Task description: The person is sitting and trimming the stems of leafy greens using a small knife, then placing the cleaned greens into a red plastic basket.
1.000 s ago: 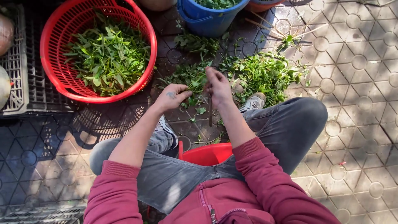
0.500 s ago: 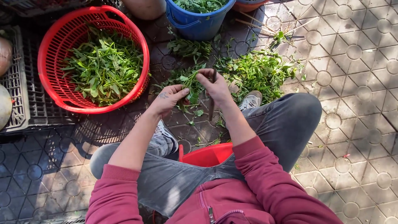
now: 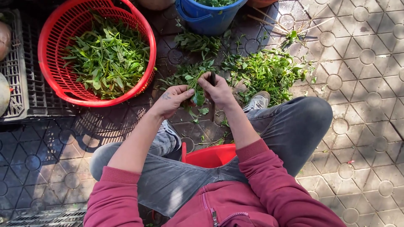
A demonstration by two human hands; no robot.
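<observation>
**Q:** What was held closest to the body, and how were the fingers set?

**A:** A leafy green sprig (image 3: 197,90) was gripped between both hands above the paving, just ahead of the knees. The fingers of the left hand (image 3: 171,100) were closed around the lower leaves. The fingers of the right hand (image 3: 219,90) were closed on the upper stem, and a dark slender object, possibly a small blade, was seen at the fingertips; its kind could not be confirmed.

**Q:** Which step was judged to be in hand?

**A:** Stripping or trimming of the sprig was judged to be under way, since usable leaves were being separated from stem.

**Q:** What was laid out farther off?

**A:** A pile of loose greens (image 3: 265,73) was spread on the paving just beyond the right hand. A red basket (image 3: 50,80), partly filled with picked leaves, was set to the left on a dark crate. A blue bucket (image 3: 208,19) holding greens was placed farthest away.

**Q:** What was the next move judged to call for?

**A:** A firm pinch on the stem and a clean pull were judged necessary, so that leaves would be freed without tearing.
</observation>
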